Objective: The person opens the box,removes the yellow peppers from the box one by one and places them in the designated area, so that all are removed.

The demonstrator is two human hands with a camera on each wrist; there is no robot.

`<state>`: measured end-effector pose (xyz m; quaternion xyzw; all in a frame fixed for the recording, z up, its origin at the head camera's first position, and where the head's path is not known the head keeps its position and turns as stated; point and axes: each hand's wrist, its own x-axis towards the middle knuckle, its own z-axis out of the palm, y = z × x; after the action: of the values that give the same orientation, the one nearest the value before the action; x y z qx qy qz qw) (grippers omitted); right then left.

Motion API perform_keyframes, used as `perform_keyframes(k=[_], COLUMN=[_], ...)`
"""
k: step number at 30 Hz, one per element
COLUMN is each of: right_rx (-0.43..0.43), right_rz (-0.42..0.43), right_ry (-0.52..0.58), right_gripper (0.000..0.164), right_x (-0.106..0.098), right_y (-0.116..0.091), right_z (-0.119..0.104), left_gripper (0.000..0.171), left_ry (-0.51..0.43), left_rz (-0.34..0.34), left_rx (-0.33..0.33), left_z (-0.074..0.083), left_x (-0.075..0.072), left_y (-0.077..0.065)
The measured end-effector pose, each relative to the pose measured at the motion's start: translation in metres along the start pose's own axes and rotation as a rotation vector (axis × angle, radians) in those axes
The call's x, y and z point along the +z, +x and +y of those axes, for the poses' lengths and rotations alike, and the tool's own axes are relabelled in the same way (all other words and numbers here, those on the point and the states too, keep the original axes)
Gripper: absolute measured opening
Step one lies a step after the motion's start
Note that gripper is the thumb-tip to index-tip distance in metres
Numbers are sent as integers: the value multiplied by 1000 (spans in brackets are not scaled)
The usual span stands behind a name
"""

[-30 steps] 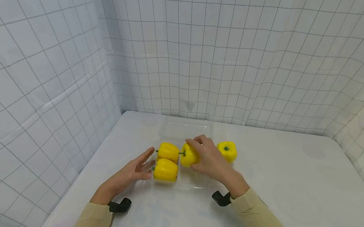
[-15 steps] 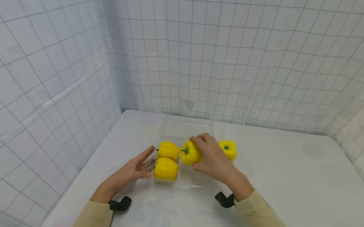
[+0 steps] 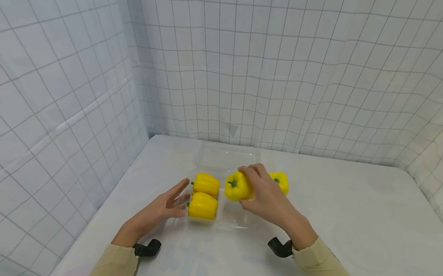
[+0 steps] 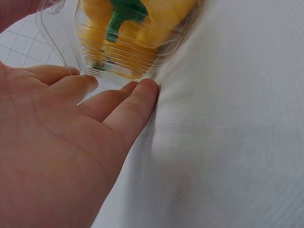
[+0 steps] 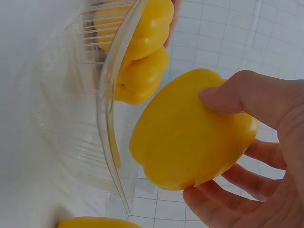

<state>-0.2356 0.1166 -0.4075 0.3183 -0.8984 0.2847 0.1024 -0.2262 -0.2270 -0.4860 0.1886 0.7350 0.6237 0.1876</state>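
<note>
My right hand (image 3: pixel 270 201) grips a yellow bell pepper (image 3: pixel 238 187) over the right part of a clear plastic clamshell box (image 3: pixel 237 219). Its green stem points left. In the right wrist view, thumb and fingers span the pepper (image 5: pixel 185 135), which is above the box rim. Two more yellow bell peppers, a rear one (image 3: pixel 207 184) and a front one (image 3: pixel 203 206), lie side by side in the left of the box. My left hand (image 3: pixel 158 209) lies at the box's left side, fingers extended; in the left wrist view fingertips are right at the ribbed wall (image 4: pixel 121 57).
Another yellow bell pepper (image 3: pixel 282 180) sits on the white table (image 3: pixel 364 230) right of the box, partly behind my right hand. The box's clear lid (image 3: pixel 224 159) lies folded open toward the back. Grid-patterned curtains (image 3: pixel 260 66) stand behind and at both sides.
My right hand has drawn the held pepper a little to the right, away from the two in the box, and its stem end has turned more toward the head camera. The left hand stays put.
</note>
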Motion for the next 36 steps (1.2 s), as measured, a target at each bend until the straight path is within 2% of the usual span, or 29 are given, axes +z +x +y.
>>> perform_keyframes(k=[24, 36], right_rx=[34, 91], right_rz=[96, 112], right_ry=[-39, -20], right_gripper=[75, 76], right_x=[-20, -26], right_y=[-22, -35], right_z=[5, 11], left_gripper=[92, 91], left_ry=[13, 14], left_rz=[6, -7], left_rx=[-5, 13], left_z=[6, 3], left_x=[2, 0], left_y=[-3, -2])
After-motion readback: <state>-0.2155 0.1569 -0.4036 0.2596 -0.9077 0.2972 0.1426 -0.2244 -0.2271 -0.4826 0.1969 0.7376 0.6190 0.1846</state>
